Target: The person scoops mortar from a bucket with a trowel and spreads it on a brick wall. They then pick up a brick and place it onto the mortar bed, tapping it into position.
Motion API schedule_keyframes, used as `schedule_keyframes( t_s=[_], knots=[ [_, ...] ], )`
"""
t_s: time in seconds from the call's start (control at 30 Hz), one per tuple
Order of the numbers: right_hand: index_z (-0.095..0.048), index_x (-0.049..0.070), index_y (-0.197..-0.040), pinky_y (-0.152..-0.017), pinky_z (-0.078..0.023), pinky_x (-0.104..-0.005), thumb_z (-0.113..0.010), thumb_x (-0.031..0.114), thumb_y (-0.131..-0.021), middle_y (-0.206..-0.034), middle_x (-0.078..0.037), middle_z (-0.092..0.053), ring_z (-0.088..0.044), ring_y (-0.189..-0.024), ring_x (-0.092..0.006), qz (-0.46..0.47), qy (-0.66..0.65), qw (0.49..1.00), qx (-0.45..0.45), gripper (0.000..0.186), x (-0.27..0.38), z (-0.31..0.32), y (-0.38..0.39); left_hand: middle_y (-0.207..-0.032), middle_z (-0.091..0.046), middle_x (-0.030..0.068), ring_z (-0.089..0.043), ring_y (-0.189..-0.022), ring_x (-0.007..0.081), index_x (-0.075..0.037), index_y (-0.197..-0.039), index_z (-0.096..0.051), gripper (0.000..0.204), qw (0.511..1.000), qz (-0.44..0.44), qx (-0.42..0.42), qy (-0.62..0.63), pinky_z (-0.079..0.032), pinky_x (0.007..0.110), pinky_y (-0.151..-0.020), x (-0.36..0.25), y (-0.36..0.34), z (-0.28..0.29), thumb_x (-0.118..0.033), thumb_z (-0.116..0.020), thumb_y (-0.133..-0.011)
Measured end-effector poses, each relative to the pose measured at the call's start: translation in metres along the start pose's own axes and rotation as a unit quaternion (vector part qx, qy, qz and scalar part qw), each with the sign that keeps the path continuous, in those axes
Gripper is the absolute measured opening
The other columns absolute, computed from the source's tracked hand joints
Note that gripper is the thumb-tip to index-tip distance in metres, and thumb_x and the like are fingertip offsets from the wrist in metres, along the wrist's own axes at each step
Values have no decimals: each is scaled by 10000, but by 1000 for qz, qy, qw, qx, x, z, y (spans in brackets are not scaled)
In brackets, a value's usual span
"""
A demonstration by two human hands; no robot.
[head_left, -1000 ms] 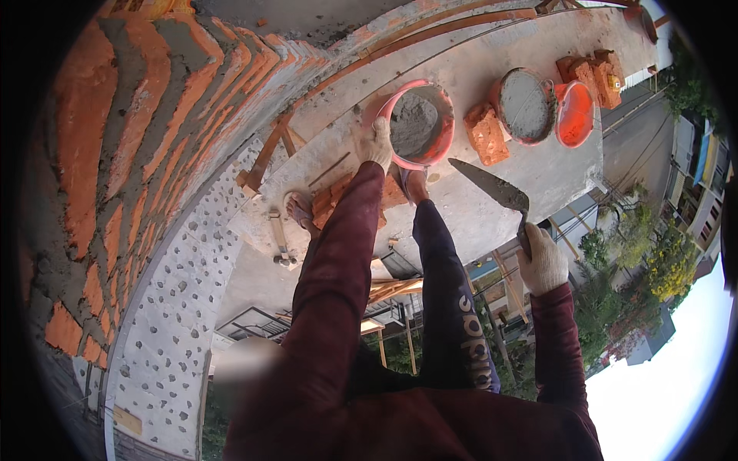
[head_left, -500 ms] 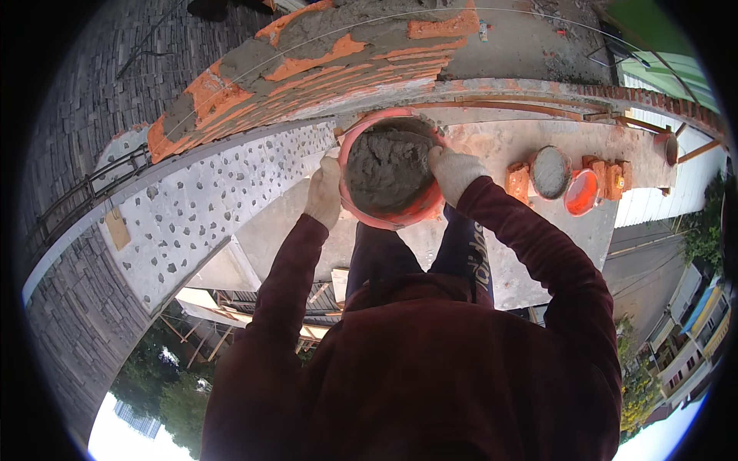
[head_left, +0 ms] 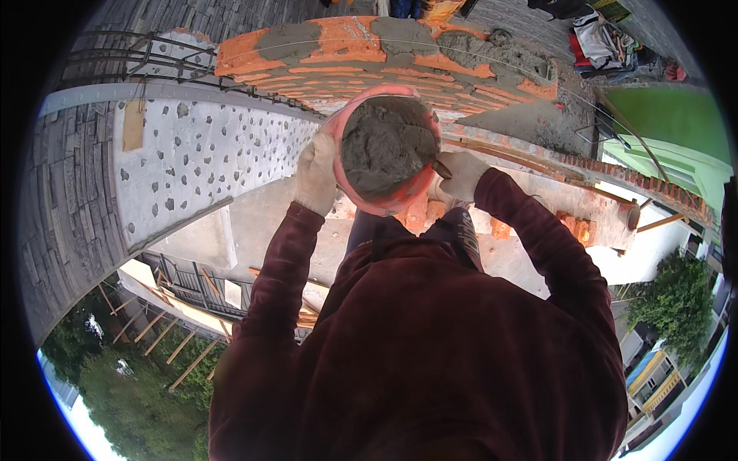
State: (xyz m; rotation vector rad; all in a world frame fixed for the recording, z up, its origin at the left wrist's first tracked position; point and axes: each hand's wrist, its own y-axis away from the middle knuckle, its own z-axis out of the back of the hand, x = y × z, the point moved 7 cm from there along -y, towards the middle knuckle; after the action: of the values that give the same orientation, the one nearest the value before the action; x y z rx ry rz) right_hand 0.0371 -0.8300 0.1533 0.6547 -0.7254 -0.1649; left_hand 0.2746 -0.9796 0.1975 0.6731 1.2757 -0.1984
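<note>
Both my gloved hands hold a round red bucket [head_left: 392,204] in front of me, nearly filled with wet grey mortar [head_left: 388,146]. My left hand [head_left: 316,173] is closed on the left side of its rim. At the right side, my right hand [head_left: 461,175] grips the edge, and a small dark bit I cannot make out shows by its thumb. Just beyond the bucket rises an orange brick wall [head_left: 350,40], with grey mortar spread in patches on its top. The bucket overlaps the wall's near face in view; whether they touch I cannot tell.
A taut string runs along the wall top. Bare rebar [head_left: 138,58] juts out at the left, above a white panel [head_left: 223,146] with grey dabs. Loose bricks [head_left: 576,228] lie on the platform at right, near a small bucket [head_left: 633,217]. A cloth pile [head_left: 603,42] is far right.
My view has turned, and more of the brick wall shows. The bucket, still in both hands, is now in front of the wall. The mortar containers at right have gone out of sight.
</note>
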Motion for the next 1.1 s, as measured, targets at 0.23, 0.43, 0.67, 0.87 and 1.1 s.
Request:
schedule_keyframes(
  t_s=[0.23,0.43,0.67,0.87,1.1],
  knots=[
    [-531,39,-896,-604,-540,-438,-635,140,-798,-837,-162,-618,-670,-726,-364,6,-51,993,102,175,56,-7,3,-1108,-669,84,-612,-1012,164,26,-1159,-597,638,993,-37,-24,111,-497,324,-887,-22,21,12,-561,-359,-1091],
    [-476,64,-880,-412,-439,-294,-657,140,-827,-622,-21,-484,-532,-471,-123,12,-179,970,161,203,70,4,17,-1200,-658,101,-614,-1082,174,37,-1269,-593,704,986,-13,-91,138,-493,337,-951,5,35,10,-601,-365,-1076],
    [-544,57,-947,-399,-412,-293,-685,147,-776,-639,2,-488,-494,-448,-113,15,-230,955,188,239,45,57,48,-1063,-619,50,-539,-955,125,-8,-1140,-595,621,948,-14,-183,259,-503,320,-829,23,40,-18,-593,-397,-1075],
    [-583,19,-1003,-416,-421,-265,-700,145,-814,-610,-3,-526,-532,-464,-95,19,-178,969,171,255,30,117,66,-1111,-617,30,-551,-987,127,-45,-1162,-600,569,919,-21,-215,329,-503,326,-854,28,27,-43,-580,-433,-1070],
    [-544,22,-940,-378,-387,-259,-693,112,-815,-605,7,-519,-509,-436,-90,28,-164,984,70,214,2,209,62,-985,-591,-10,-537,-867,102,-52,-1123,-620,570,912,7,-258,318,-488,300,-736,38,24,-52,-588,-435,-1063]
  ],
)
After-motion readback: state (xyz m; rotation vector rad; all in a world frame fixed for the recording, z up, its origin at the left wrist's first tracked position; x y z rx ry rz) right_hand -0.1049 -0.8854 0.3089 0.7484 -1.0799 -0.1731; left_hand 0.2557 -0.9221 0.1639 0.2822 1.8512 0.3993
